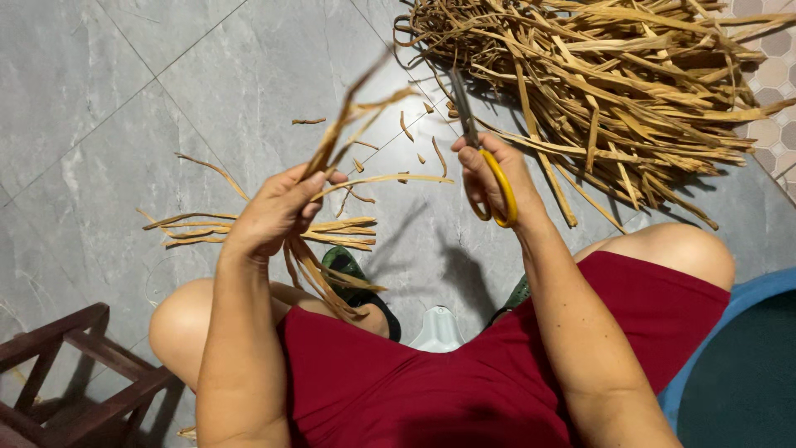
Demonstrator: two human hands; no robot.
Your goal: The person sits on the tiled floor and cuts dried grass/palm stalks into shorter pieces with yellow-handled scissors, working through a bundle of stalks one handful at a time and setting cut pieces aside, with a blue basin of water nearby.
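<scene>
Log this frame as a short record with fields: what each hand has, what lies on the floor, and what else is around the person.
left hand: grips a bunch of dried brown strips, ends sticking out above and below the fist
right hand: holds yellow-handled scissors, blades pointing up and away
big pile of strips: on the grey tile floor, upper right
small pile of strips: on the floor beyond the left hand
short cut bits: scattered between the two piles
wooden stool: lower left
blue tub: lower right

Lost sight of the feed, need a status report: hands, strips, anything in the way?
Left hand gripping bunch of dried strips. Right hand holds yellow-handled scissors, blades up. Big strip pile beyond, cut strips on floor; nothing blocking.
</scene>
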